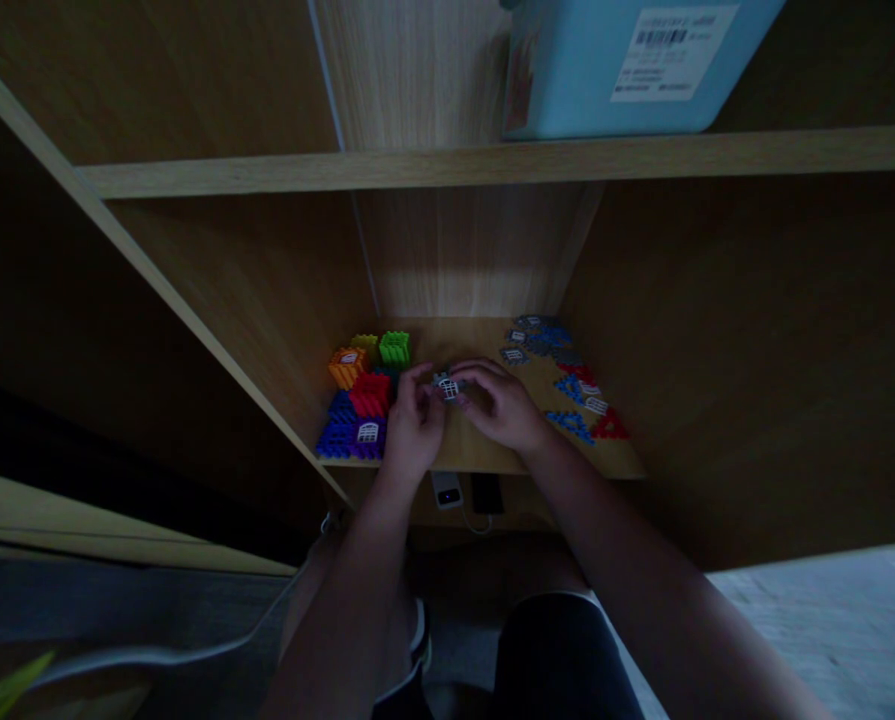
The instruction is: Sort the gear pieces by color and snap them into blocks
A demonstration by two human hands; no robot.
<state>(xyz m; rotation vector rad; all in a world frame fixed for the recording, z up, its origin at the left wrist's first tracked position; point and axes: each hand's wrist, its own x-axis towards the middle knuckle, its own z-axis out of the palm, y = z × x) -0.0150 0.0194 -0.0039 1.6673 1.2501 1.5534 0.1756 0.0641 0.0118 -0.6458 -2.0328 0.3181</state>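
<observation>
Between my two hands is a small grey building tile with a white window lattice (448,387), held above the shelf board. My left hand (415,420) pinches its left side, and the fingers of my right hand (499,400) grip its right side. Just left of my left hand stand cubes built from plastic tiles: a red cube (370,395), an orange cube (347,367) and a green cube (395,348). Blue tile pieces (338,430) and a purple piece with a white window (367,436) sit in front of them.
Loose grey tiles (516,355), blue triangles (569,425) and red triangles (610,425) lie along the right of the shelf (477,450). Overhead is an upper shelf edge (447,168) bearing a light blue box (567,90). Below lie a white device (446,490) and a dark phone-like slab (487,493).
</observation>
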